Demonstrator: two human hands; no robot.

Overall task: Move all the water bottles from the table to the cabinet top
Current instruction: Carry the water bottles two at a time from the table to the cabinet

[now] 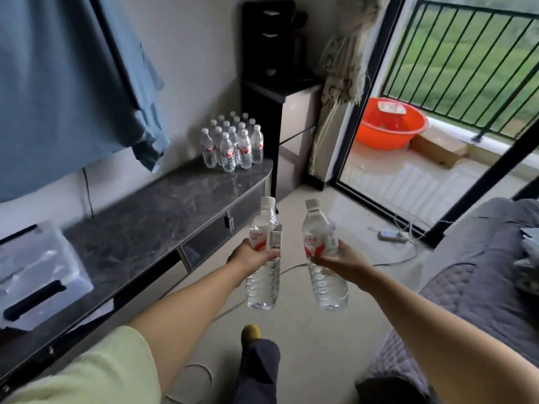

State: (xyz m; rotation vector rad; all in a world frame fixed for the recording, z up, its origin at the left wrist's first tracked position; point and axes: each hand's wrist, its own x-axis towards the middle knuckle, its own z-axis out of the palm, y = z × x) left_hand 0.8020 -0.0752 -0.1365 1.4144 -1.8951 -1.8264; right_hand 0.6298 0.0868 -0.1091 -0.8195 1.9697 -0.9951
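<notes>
Carrying one water bottle in my left hand and another gripped in my right hand; a cluster already stands on the cabinet top, table unseen.

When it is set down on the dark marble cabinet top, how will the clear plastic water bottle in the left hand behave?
The clear plastic water bottle in the left hand looks full, so probably heavy for its size. It is tall and narrow, so a knock may tip it. Its ribbed round body would likely roll along the dark marble cabinet top.
</notes>
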